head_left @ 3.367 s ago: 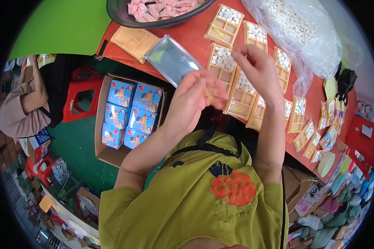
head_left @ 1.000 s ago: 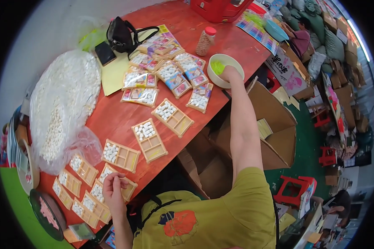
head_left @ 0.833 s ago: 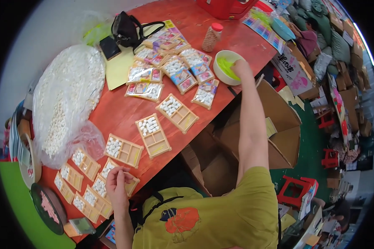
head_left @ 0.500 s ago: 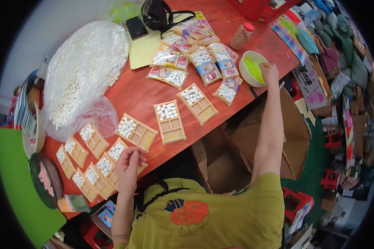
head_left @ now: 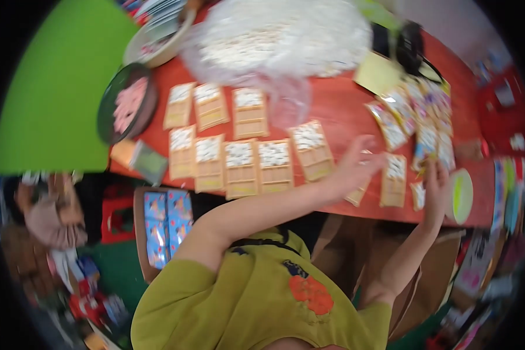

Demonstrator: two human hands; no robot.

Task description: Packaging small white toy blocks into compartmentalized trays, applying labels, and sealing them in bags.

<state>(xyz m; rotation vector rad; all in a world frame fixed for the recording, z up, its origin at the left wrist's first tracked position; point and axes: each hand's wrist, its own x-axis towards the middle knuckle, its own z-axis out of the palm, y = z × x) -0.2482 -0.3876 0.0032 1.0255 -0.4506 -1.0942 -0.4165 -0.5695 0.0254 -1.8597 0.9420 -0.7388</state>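
My left hand (head_left: 359,169) is held above a small wooden compartment tray (head_left: 356,196), which it partly hides; its fingers are spread. My right hand (head_left: 435,185) is beside a white bowl (head_left: 464,205) of bright yellow-green pieces. Its fingers are pinched and blurred, with a yellowish speck at their tips that I cannot make out. Between the hands lies another tray (head_left: 394,195), white pieces filling its far end. More such trays (head_left: 249,121) stand in two rows to the left, each with white pieces at the far end.
A large clear bag (head_left: 297,87) of white pieces covers the back of the red table. Packed trays (head_left: 429,111) are heaped at the right, near a black bag (head_left: 411,46). A dark bowl (head_left: 106,125) holds pink pieces at the left. Below is a cardboard box (head_left: 141,233) of blue packets.
The view has swung to the left. My right hand has come out of the bowl and moved left over the trays. My left hand has gone rightward, and its fingers have spread.
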